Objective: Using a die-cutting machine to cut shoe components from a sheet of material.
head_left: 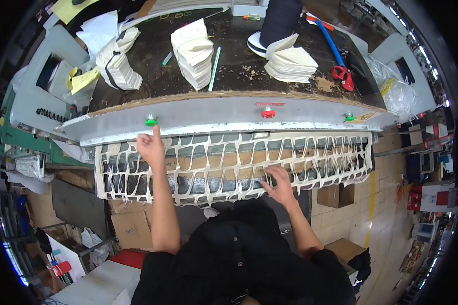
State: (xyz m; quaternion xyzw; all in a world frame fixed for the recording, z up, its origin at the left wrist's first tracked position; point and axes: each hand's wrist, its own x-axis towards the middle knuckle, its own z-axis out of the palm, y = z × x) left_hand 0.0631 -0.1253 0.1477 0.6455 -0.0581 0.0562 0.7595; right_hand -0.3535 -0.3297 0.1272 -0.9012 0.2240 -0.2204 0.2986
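Note:
My left hand [151, 147] is at the grey front panel, its index finger stretched up to the green push button [151, 121] on the left; the other fingers are curled, with nothing seen in them. Whether the fingertip presses the button I cannot tell. A long cream fabric lattice [208, 161], cut with rows of openings, lies across the machine bed below the panel. Over its front edge, right of the middle, my right hand [278, 184] lies open, thumb and fingers apart, touching or just above the strips.
A red button [268, 114] and another green button [349, 118] sit along the panel. On the dark top stand stacks of cream fabric pieces [192, 56], a black thread cone [281, 23] and red-handled scissors [342, 76]. A cardboard box [336, 195] is on the floor at right.

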